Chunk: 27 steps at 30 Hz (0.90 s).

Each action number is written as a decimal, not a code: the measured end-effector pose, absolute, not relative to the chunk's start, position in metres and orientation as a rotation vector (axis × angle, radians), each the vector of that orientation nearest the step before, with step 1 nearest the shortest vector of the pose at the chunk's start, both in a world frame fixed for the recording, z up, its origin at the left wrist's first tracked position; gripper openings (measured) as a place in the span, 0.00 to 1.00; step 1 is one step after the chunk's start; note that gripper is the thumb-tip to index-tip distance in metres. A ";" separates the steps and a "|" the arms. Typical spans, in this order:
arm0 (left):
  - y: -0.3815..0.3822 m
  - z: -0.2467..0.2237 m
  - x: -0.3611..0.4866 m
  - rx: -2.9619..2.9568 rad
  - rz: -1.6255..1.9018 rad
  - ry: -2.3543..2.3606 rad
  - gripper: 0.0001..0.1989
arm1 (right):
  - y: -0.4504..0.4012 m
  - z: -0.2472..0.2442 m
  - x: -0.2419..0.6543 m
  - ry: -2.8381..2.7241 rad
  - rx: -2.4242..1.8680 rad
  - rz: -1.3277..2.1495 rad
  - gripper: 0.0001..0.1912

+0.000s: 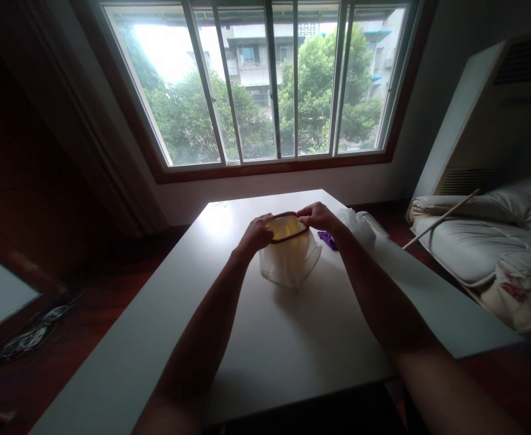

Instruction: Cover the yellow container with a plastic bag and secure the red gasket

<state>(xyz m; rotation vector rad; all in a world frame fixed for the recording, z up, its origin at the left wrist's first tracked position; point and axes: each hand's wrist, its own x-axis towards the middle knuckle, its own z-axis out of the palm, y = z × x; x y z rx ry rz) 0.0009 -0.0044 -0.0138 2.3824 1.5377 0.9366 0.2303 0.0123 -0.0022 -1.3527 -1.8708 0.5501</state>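
Note:
A yellowish bin [287,228] with a dark reddish rim stands over the white table, and a thin translucent plastic bag [286,263] hangs around its outside. My left hand [260,232] is closed on the left side of the rim. On the rim's right side, my right hand [316,216] pinches the edge. Whether the fingers also hold the bag's film is too small to tell. A purple item [327,240] lies beside my right forearm, next to a crumpled white plastic bag [358,225] partly hidden by that arm.
The white table [292,350] reaches toward a window [256,90]. At the right are a pale padded sofa [473,241], a thin stick [441,219] leaning over it, and a tall white appliance [469,121]. Cables [32,335] lie on the floor at the left.

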 end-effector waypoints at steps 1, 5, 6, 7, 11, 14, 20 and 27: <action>-0.004 -0.014 0.001 2.393 0.919 1.525 0.32 | 0.012 -0.002 0.230 -1.867 -1.351 0.551 0.16; -0.002 -0.017 0.000 2.474 0.914 1.512 0.29 | 0.013 -0.005 0.225 -1.837 -1.366 0.429 0.16; -0.002 -0.018 0.000 2.490 0.919 1.510 0.28 | 0.013 -0.006 0.224 -1.832 -1.368 0.397 0.17; -0.002 -0.018 0.000 2.499 0.922 1.511 0.27 | 0.014 -0.007 0.223 -1.827 -1.369 0.374 0.17; -0.004 -0.017 0.002 2.513 0.923 1.547 0.26 | 0.018 -0.013 0.221 -1.796 -1.351 0.383 0.17; -0.008 -0.015 0.004 2.527 0.912 1.550 0.24 | 0.020 -0.016 0.222 -1.761 -1.338 0.450 0.18; -0.009 -0.014 0.003 2.489 0.900 1.562 0.23 | 0.020 -0.014 0.225 -1.794 -1.321 0.616 0.19; -0.010 -0.013 0.003 2.523 0.865 1.613 0.24 | 0.024 -0.015 0.224 -1.859 -1.334 0.679 0.22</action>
